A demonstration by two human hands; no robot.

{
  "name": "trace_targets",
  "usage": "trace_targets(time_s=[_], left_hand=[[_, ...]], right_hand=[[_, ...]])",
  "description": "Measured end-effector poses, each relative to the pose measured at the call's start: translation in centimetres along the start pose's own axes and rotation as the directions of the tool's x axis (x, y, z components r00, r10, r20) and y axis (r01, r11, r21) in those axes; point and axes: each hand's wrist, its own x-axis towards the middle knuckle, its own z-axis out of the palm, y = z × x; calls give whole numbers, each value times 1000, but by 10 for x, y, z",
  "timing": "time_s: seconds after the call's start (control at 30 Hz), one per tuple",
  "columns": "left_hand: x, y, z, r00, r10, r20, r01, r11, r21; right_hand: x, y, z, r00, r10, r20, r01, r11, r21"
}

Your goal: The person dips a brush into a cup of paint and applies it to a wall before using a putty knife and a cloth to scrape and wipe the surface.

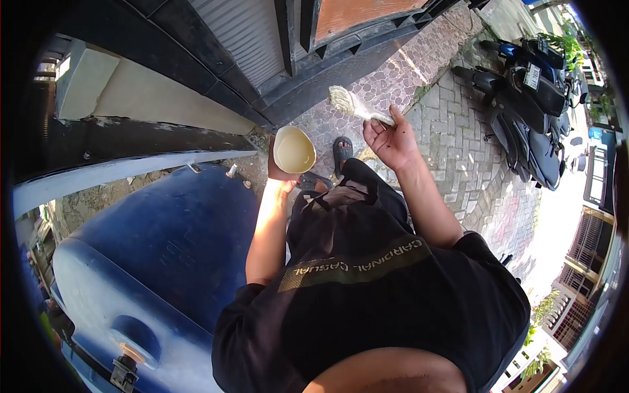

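My left hand [283,178] is wrapped around a round cream-coloured tub [295,152], whose open top faces me. Pale paint appears to coat its inside. Out to the right, my right hand [393,139] pinches the handle of a paintbrush [350,107] between thumb and fingers. Thick whitish paint covers the bristles, which point left toward the dark frame. A gap separates the brush from the tub.
A large blue tank [164,236] stands close on my left. Ahead are a dark metal frame [341,72] and a beige wall panel [170,95]. Parked motorbikes [531,111] line the right of the paved ground [458,147]. My sandalled feet [342,154] are below.
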Motion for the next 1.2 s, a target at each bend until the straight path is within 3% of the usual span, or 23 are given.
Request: trace_targets(time_s=[0.2, 0.23, 0.33, 0.47, 0.53, 0.6, 0.73, 0.8, 0.83, 0.93, 1.0, 1.03, 1.07, 1.13, 1.2], left_hand=[[9, -6, 15, 985, 110, -130, -107, 994, 29], [7, -5, 23, 990, 54, -129, -68, 992, -105], [15, -11, 16, 998, 55, -39, -59, 991, -124], [22, -26, 20, 997, 82, -13, -82, 996, 33], [31, -37, 19, 997, 72, -35, -73, 997, -8], [41, -55, 11, 997, 48, -67, -51, 997, -55], [66, -94, -3, 994, -9, -107, 6, 1000, -28], [79, -111, 0, 996, -32, -88, 38, 997, 72], [86, -122, 4, 981, -35, -191, 35, 999, -5], [111, -141, 1, 976, -87, -201, 75, 995, -67], [128, -158, -2, 959, -105, -262, 100, 994, -32], [136, -165, -4, 941, -111, -320, 102, 994, -43], [143, -172, -8, 918, -120, -378, 108, 993, -54], [150, -188, -18, 918, -133, -373, 123, 991, -51], [160, -207, -32, 925, -85, -371, 70, 996, -53]], right_hand=[[8, -15, -19, 998, -20, -60, 17, 999, -45], [8, -19, -19, 997, -50, -54, 46, 997, -63], [16, -32, -27, 997, -76, 15, 77, 992, -99], [32, -48, -50, 986, -166, 19, 167, 983, -78], [39, -58, -63, 966, -245, -80, 246, 969, 1], [47, -72, -85, 957, -279, -82, 281, 960, 2], [54, -104, -130, 941, -326, -93, 331, 942, 45], [52, -116, -144, 932, -343, -119, 348, 937, 24], [52, -123, -153, 911, -396, -115, 391, 918, -62], [61, -136, -176, 888, -445, -112, 420, 887, -192], [80, -140, -198, 808, -578, 120, 573, 719, -393], [86, -139, -203, 801, -582, 139, 559, 645, -521], [93, -138, -208, 809, -572, 134, 548, 652, -523], [103, -133, -223, 871, -422, 251, 436, 430, -790], [123, -125, -240, 892, -358, 277, 407, 368, -836]])
